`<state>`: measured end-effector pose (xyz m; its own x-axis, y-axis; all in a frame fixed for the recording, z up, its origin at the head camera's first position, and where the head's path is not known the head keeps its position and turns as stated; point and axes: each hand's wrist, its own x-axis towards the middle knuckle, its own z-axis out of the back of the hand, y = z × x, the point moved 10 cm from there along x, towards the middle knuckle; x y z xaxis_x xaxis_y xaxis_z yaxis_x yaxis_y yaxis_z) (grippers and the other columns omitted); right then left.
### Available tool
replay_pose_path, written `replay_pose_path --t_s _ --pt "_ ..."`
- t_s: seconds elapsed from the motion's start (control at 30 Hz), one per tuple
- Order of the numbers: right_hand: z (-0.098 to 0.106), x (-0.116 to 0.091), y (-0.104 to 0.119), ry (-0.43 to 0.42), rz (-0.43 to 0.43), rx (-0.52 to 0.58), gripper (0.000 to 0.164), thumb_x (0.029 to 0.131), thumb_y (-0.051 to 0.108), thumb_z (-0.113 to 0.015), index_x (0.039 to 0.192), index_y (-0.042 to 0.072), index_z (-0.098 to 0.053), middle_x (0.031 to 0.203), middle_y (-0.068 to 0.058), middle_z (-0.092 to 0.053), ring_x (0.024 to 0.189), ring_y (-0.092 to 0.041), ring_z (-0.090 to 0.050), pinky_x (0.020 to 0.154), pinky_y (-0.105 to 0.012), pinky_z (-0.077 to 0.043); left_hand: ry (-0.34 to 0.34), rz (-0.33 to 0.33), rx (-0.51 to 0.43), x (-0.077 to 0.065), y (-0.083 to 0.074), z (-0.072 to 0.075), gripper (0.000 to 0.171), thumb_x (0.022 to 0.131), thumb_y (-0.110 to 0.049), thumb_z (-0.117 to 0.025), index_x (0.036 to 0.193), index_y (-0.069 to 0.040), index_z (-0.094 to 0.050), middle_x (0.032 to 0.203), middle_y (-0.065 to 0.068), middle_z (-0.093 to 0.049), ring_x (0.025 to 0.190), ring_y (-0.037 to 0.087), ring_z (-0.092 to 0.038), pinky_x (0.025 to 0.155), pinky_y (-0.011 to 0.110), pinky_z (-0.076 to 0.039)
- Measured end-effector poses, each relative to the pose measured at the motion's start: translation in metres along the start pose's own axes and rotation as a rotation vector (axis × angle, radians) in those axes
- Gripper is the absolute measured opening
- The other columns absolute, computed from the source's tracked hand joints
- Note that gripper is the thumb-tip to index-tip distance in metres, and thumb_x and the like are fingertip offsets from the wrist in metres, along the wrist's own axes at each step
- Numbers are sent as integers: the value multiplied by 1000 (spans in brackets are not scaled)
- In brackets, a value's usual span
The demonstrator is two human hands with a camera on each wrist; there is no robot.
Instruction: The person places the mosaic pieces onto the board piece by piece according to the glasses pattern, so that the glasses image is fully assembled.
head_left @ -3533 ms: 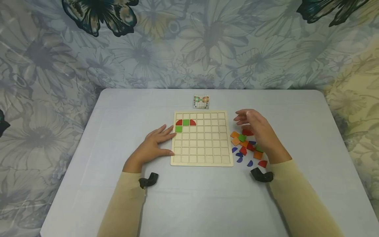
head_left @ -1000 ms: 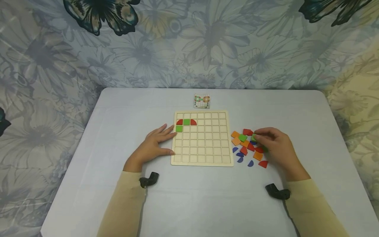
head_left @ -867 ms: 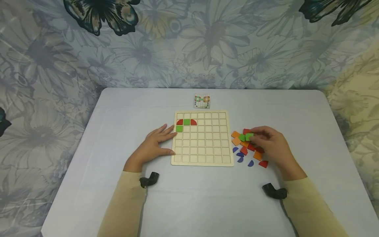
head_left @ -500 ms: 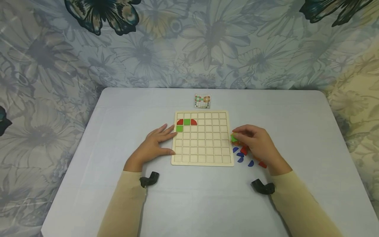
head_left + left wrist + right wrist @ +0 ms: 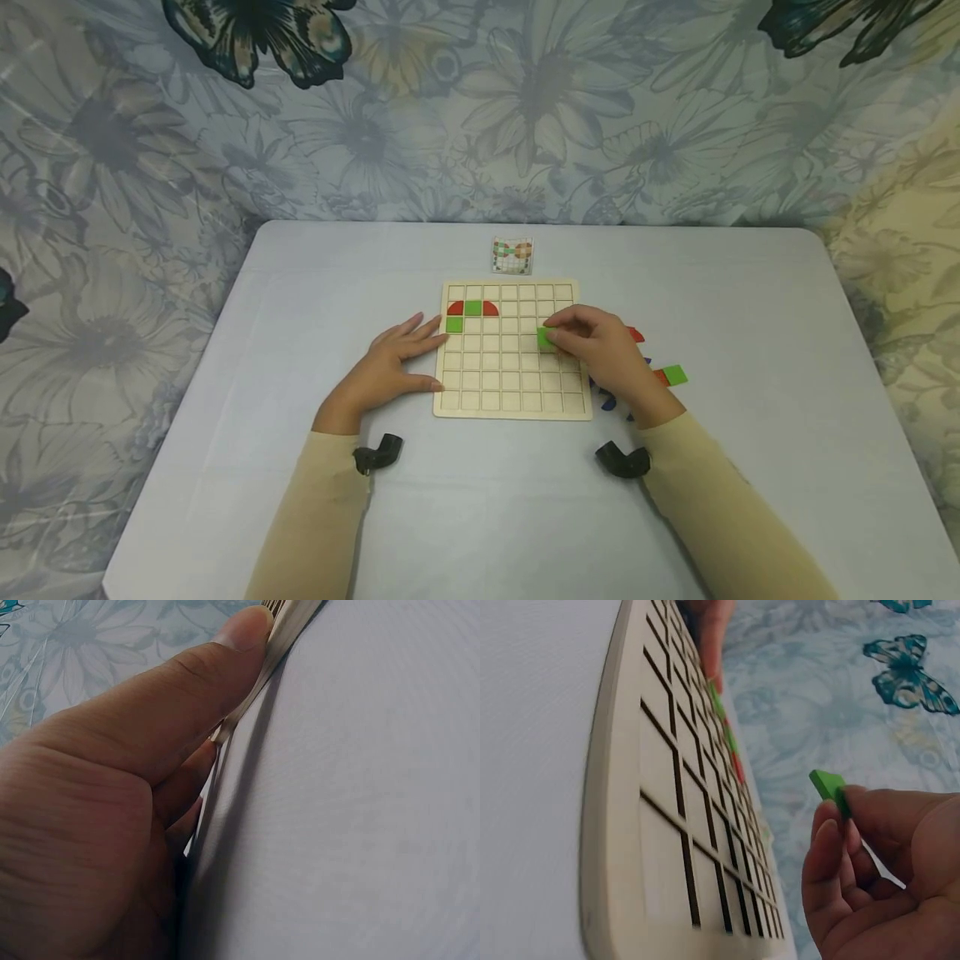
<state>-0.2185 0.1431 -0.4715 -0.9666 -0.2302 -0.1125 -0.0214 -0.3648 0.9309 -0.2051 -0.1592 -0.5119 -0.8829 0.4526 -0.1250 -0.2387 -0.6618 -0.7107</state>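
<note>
Pale gridded board (image 5: 498,375) is taken as landmark; it is carried flat by the white counter (image 5: 480,508). The board's left edge is touched by the left hand (image 5: 386,367), grip released, fingers spread, thumb set near the board's near-left corner. A green tile (image 5: 544,337) is pinched by the right hand (image 5: 606,350) between thumb and fingers; in the right wrist view it is seen raised clear of the surface, over the board's right half.

Second row from the board's far edge is filled at its left end: rounded red piece (image 5: 455,309), green square (image 5: 472,308), second rounded red piece (image 5: 491,309). Below, in the third row's leftmost cell, another green square (image 5: 454,325) is seated.

Just beyond the board's far edge, a small patterned card (image 5: 512,257) is placed. To the board's right, loose pieces are partly hidden by the right hand: blue piece (image 5: 608,403), red piece (image 5: 637,334), loose green square (image 5: 676,375).
</note>
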Motion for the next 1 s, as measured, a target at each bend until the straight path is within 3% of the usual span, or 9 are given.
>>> replay_pose_path --t_s 0.2,0.57,1.0 --pt "-18 15 14 5 23 -8 15 104 16 -78 116 7 -78 104 -9 -75 91 -28 -66 75 -27 -54 6 10 -2 0 3 0 87 85 -41 -95 161 -24 -56 172 -16 -31 164 13 -10 130 54 -6" --pt "-53 39 13 52 -10 -32 10 106 17 -75 114 11 -78 105 -5 -73 92 -27 -63 81 -40 -52 6 -6 -1 1 3 0 87 86 -43 -95 161 -25 -56 172 -17 -31 164 12 -10 130 54 -6" --pt "-67 55 12 30 12 -149 10 108 14 -72 114 14 -80 108 -2 -74 94 -25 -62 86 -42 -52 10 -15 6 1 2 -1 86 86 -43 -94 161 -24 -57 173 -16 -31 164 12 -10 130 54 -6"
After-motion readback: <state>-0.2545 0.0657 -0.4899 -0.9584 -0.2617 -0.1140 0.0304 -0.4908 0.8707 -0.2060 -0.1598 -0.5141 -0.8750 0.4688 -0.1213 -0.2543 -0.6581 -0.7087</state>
